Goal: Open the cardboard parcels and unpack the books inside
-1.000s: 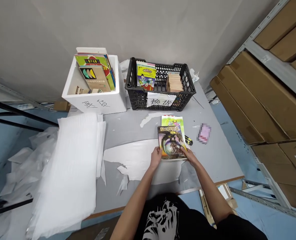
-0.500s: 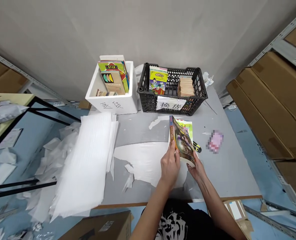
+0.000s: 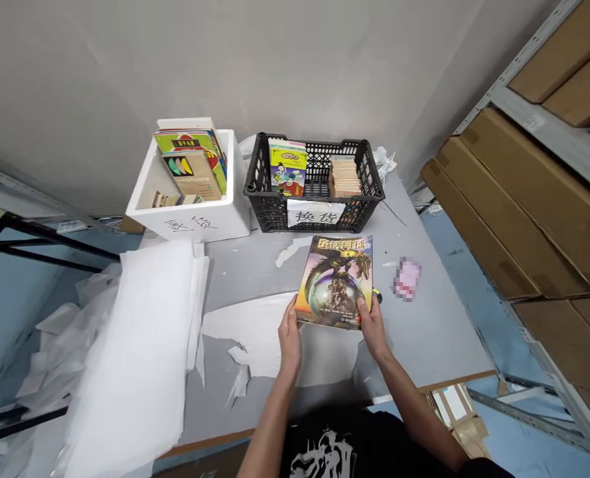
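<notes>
A glossy paperback book — a dragon coiled round a globe on its cover — sits mid-table on the grey table, near the black plastic crate, its lower edge pinched between the fingers of the left hand and right hand.

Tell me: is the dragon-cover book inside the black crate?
No, the dragon-cover book sits between the left hand and right hand, outside the black crate.

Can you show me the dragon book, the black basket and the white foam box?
dragon book (image 3: 335, 282), head view, front cover.
black basket (image 3: 269, 216), head view, front wall.
white foam box (image 3: 190, 227), head view, front side.
</notes>
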{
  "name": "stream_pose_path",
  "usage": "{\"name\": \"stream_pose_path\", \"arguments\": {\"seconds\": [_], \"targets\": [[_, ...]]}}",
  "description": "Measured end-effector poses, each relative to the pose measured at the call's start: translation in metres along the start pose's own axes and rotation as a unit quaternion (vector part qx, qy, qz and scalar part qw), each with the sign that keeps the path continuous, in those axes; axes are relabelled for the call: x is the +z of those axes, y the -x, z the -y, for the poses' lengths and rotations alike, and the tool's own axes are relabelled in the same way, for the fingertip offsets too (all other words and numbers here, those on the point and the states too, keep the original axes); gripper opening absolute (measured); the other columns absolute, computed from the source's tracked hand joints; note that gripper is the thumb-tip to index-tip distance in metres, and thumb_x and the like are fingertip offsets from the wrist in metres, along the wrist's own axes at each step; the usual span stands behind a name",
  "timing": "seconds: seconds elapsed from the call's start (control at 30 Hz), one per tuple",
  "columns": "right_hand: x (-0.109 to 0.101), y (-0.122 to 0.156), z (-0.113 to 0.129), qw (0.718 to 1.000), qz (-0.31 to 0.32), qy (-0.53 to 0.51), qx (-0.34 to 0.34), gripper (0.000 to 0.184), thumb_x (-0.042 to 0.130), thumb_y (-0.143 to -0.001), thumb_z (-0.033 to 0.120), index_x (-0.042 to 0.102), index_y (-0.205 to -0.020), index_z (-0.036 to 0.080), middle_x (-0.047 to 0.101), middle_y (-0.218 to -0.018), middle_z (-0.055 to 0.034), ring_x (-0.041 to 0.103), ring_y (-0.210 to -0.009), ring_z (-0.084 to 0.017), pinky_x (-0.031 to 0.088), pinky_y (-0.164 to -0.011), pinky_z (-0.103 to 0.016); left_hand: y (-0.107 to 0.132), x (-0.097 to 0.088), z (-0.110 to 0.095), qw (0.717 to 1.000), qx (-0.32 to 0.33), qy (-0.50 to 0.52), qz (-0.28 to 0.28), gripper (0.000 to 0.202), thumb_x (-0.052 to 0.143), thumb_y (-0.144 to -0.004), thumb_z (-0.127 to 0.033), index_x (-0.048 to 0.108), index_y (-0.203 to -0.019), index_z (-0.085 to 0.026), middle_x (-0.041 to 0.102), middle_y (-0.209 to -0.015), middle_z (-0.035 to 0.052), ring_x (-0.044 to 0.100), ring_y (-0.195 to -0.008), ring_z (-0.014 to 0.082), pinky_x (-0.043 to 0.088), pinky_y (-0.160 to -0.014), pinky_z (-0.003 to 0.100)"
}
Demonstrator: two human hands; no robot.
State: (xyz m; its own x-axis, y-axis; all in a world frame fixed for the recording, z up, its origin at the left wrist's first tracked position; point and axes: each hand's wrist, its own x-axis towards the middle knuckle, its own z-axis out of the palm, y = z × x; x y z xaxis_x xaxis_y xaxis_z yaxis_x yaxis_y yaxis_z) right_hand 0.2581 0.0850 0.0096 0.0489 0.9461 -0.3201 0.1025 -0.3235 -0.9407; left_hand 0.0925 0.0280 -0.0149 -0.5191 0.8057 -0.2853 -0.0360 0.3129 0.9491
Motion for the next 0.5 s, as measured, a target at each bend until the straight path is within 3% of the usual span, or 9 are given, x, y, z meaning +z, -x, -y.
{"name": "stream_pose_path", "arguments": {"seconds": [0.13, 0.27, 0.4, 0.5], "targets": [[0.001, 0.015, 0.01, 0.978, 0.056, 0.177, -0.091, 0.029, 0.051, -0.082, 0.047, 0.053, -0.097, 0.024, 0.065, -0.077, -0.0028, 0.061, -0.068, -0.022, 0.044, -0.062, -0.031, -0.033, 0.004, 0.005, 0.997, -0.034, 0.003, 0.067, 0.052, 0.034, -0.091, -0.053, 0.064, -0.112, -0.017, 0.064, -0.121, 0.0098, 0.057, -0.114, 0.0229, 0.043, -0.098, 0.037], [-0.004, 0.026, 0.009, 0.942, 0.097, 0.299, -0.12, 0.028, 0.048, -0.083, 0.047, 0.05, -0.096, 0.022, 0.064, -0.074, -0.0032, 0.061, -0.064, -0.023, 0.043, -0.059, -0.031, -0.049, 0.028, 0.008, 0.993, -0.057, 0.104, -0.009, 0.057, 0.041, -0.085, -0.062, 0.065, -0.107, -0.015, 0.068, -0.11, 0.0113, 0.062, -0.103, 0.0229, 0.047, -0.09, 0.036], [-0.013, 0.008, 0.016, 0.951, 0.125, 0.247, -0.135, 0.028, 0.044, -0.088, 0.044, 0.047, -0.104, 0.022, 0.066, -0.086, -0.004, 0.063, -0.077, -0.021, 0.046, -0.066, -0.03, -0.041, 0.044, 0.022, 0.984, -0.013, 0.128, -0.123, 0.056, 0.042, -0.082, -0.065, 0.064, -0.094, -0.014, 0.069, -0.093, 0.0077, 0.064, -0.089, 0.0184, 0.049, -0.08, 0.029], [-0.017, -0.012, 0.028, 0.966, 0.116, 0.162, -0.165, 0.031, 0.044, -0.089, 0.046, 0.048, -0.109, 0.023, 0.066, -0.094, -0.0037, 0.061, -0.084, -0.02, 0.047, -0.072, -0.03, -0.029, 0.047, 0.031, 0.985, 0.036, 0.081, -0.145, 0.049, 0.043, -0.083, -0.06, 0.062, -0.084, -0.015, 0.065, -0.079, 0.0033, 0.062, -0.076, 0.0153, 0.048, -0.072, 0.027]]}}
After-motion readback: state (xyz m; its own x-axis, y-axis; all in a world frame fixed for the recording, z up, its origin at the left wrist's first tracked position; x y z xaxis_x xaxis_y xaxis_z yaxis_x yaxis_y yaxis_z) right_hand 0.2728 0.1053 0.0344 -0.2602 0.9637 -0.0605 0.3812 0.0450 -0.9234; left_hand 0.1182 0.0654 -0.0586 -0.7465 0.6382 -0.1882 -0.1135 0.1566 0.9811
